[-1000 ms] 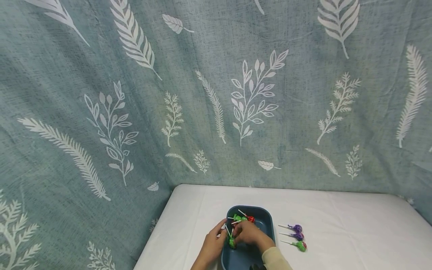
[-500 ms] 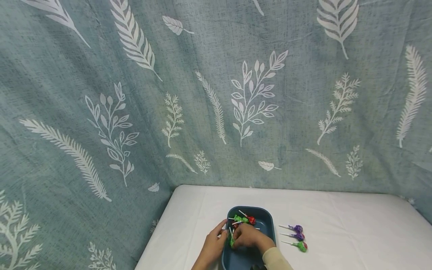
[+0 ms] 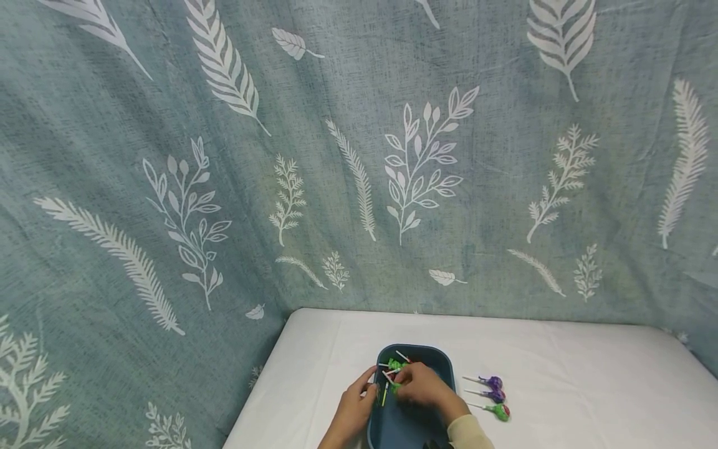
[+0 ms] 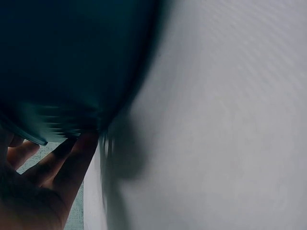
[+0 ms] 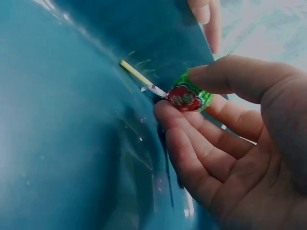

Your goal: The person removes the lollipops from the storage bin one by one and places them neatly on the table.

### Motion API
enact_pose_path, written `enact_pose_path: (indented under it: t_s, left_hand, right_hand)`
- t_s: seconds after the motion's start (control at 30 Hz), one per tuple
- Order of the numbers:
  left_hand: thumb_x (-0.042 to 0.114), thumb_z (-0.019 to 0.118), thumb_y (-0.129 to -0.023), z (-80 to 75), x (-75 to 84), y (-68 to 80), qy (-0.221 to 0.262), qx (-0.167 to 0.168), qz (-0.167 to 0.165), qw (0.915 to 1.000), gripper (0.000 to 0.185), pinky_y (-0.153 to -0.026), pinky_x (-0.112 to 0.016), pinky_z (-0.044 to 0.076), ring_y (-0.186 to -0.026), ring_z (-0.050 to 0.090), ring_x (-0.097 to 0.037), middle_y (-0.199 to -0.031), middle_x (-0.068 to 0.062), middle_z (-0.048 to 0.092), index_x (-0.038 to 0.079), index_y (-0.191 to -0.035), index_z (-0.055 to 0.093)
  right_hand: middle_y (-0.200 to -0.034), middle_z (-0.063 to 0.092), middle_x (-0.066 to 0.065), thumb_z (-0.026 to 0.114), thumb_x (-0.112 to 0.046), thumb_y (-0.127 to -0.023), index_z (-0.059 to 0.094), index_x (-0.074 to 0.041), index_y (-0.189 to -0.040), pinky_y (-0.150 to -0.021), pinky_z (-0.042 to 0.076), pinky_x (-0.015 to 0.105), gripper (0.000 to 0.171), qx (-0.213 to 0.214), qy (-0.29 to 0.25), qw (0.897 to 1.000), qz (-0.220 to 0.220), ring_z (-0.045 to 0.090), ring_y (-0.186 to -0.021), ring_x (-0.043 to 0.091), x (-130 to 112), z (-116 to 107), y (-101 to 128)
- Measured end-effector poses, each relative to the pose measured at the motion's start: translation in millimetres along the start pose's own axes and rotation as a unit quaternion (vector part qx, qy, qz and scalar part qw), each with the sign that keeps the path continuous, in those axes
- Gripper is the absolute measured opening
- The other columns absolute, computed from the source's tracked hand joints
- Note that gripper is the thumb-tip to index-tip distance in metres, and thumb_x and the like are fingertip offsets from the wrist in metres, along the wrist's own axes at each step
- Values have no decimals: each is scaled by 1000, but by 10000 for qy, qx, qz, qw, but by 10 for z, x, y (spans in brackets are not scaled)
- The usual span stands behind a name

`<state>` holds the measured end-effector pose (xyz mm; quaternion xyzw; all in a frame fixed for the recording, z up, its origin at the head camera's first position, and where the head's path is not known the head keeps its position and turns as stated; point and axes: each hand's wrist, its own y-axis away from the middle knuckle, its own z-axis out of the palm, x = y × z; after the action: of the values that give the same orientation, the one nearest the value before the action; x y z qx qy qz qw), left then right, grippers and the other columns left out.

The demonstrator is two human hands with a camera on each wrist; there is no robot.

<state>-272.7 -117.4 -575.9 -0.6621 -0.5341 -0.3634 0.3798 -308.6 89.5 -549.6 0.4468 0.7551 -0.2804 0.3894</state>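
Note:
My right hand [image 3: 424, 385] is inside the dark blue tray [image 3: 399, 430], near its left wall. Between thumb and fingers it pinches a green-wrapped lollipop [image 5: 184, 98] with a red label. The yellow-and-white stick [image 5: 139, 75] points away from the fingers, close to the wall. My left hand [image 3: 356, 402] grips the tray's left wall, thumb at the rim and fingers [image 4: 72, 165] against the outside. Past my right hand, several lollipops [image 3: 394, 363] with green and red wrappers lie in the tray's far left part, some partly covered by that hand.
On the white-covered table [image 3: 589, 386], right of the tray, lie two purple lollipops [image 3: 493, 382] and a green one [image 3: 499, 411] in a column, sticks toward the tray. A patterned blue-green curtain [image 3: 449, 187] hangs behind and along the left side.
My right hand has shifted toward the tray's far end with the green lollipop. Its stick, earlier pointing to the far side, now points to the near side. The left hand stays on the wall.

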Motion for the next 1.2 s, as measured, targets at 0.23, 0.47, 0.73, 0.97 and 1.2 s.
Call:
enact_pose_path:
  t_s: [0.23, 0.47, 0.73, 0.97, 1.2]
  left_hand:
    - [18, 56, -102, 17, 0, -1, 34, 33, -8, 10000, 44, -74, -35, 53, -88, 67, -18, -105, -10, 73, 7, -144, 57]
    - [17, 54, -103, 13, -2, 5, 55, -26, -69, 10000, 44, -74, -37, 54, -90, 68, -21, -106, -11, 72, 5, -145, 55]
    - [16, 56, -102, 20, 14, 5, 59, 78, 41, 9999, 43, -72, -35, 53, -86, 67, -18, -105, -12, 73, 6, -144, 56]
    - [16, 56, -102, 17, 7, -2, 80, 77, 32, 9999, 43, -73, -37, 52, -87, 66, -19, -107, -13, 72, 7, -144, 57]
    - [16, 56, -102, 26, 0, -10, 117, 80, 29, 9999, 43, -73, -38, 52, -87, 65, -20, -106, -12, 72, 7, -144, 57]
  right_hand:
    - [-77, 67, 0, 74, -3, -72, 72, -1, -91, -58, 50, 31, 19, 148, -106, 9998, -62, 60, -66, 13, 11, -91, 19]
    - [-78, 65, -3, 78, -9, -73, 73, -5, -91, -62, 48, 32, 19, 417, -61, 9991, -48, 57, -71, 13, 49, -134, 40]
    - [-82, 66, -2, 81, -11, -76, 72, -4, -94, -66, 50, 34, 21, 773, -68, 9968, 168, 60, -76, 14, -16, -190, 91]
    - [-84, 66, -1, 82, -13, -77, 73, -6, -94, -68, 50, 36, 21, 1009, 14, 9945, 264, 60, -79, 15, -37, -223, 109]
    - [-84, 64, -1, 82, -14, -78, 73, -6, -94, -68, 49, 37, 20, 1081, -33, 9939, 237, 59, -78, 16, -53, -238, 134]
